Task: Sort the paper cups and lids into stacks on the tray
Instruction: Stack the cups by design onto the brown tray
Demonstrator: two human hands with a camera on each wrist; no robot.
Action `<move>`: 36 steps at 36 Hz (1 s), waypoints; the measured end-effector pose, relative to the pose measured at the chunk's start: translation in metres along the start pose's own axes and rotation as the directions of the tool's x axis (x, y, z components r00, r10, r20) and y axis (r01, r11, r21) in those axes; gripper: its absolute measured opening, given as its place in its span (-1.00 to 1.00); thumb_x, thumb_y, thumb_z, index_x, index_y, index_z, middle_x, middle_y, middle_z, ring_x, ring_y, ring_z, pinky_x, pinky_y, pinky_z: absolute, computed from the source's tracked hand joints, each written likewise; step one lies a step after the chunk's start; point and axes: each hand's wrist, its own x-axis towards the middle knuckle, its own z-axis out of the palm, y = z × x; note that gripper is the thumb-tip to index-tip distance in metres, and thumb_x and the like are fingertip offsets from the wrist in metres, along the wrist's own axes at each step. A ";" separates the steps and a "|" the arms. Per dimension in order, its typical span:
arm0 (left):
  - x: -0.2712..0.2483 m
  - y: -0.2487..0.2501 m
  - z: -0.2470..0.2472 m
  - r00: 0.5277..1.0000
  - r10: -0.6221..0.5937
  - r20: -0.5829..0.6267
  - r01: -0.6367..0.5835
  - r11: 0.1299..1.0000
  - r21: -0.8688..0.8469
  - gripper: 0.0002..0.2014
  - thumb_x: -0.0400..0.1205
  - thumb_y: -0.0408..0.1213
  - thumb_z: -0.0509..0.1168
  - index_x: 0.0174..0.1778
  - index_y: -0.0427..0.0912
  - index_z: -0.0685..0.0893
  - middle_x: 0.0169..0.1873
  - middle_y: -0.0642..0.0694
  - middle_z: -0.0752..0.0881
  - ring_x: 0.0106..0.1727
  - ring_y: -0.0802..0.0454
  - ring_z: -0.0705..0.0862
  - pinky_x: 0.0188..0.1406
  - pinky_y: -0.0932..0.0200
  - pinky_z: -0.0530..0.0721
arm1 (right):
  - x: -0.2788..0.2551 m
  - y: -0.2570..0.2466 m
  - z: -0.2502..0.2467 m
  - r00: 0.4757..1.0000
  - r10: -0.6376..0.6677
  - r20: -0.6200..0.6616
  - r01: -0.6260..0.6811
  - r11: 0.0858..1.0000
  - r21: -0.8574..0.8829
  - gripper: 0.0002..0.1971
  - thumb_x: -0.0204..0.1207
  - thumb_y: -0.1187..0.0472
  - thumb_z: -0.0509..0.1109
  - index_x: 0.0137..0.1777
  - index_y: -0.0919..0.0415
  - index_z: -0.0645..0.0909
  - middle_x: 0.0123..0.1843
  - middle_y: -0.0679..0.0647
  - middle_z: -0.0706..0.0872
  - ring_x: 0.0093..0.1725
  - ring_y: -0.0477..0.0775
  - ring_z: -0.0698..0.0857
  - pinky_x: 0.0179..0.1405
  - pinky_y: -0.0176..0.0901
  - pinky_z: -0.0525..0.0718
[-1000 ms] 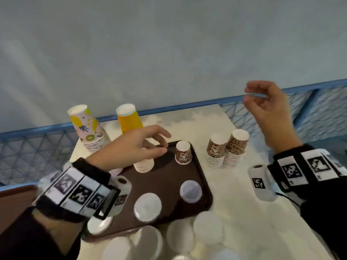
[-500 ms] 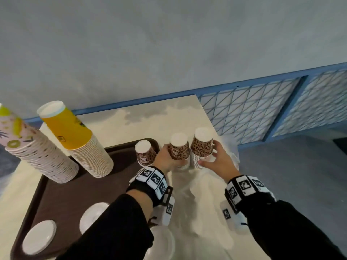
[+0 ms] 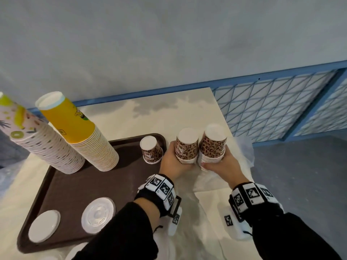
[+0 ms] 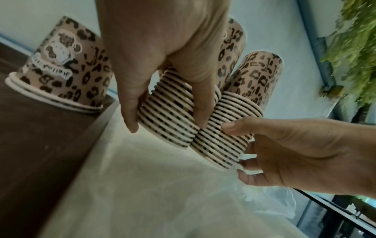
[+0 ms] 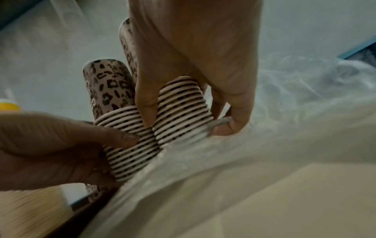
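Two upside-down stacks of leopard-print cups stand side by side just right of the brown tray (image 3: pixel 75 184). My left hand (image 3: pixel 174 162) grips the left stack (image 3: pixel 186 145) at its rims, thumb and fingers curled round it (image 4: pixel 171 116). The right stack (image 3: pixel 213 145) is gripped low down by my right hand (image 3: pixel 217 164), as the right wrist view shows (image 5: pixel 183 106). The two stacks touch. A short leopard stack (image 3: pixel 151 152) sits on the tray's far right corner. Two white lids (image 3: pixel 98 214) (image 3: pixel 44 226) lie on the tray's near part.
A tall yellow cup stack (image 3: pixel 78 132) and a fruit-print stack (image 3: pixel 37 143) lean at the tray's far left. Crumpled clear plastic (image 3: pixel 242 151) lies under and right of my hands. The table's right edge is close, with a blue mesh fence (image 3: pixel 272 106) beyond.
My left hand left the tray and my right hand came down from the air. Both reached the two leopard stacks and now grip them. My head has moved closer.
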 end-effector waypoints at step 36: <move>0.019 -0.041 -0.106 0.988 -0.077 -0.136 0.104 0.973 0.206 -0.14 0.49 -0.35 0.45 0.62 -0.24 0.09 0.44 -0.21 0.53 0.44 -0.16 0.51 0.31 0.13 0.46 | -0.037 -0.076 0.015 0.984 -0.179 0.013 0.173 0.967 0.185 -0.27 0.16 0.28 0.68 0.33 0.02 0.45 0.19 -0.12 0.68 0.29 -0.04 0.61 0.37 -0.05 0.53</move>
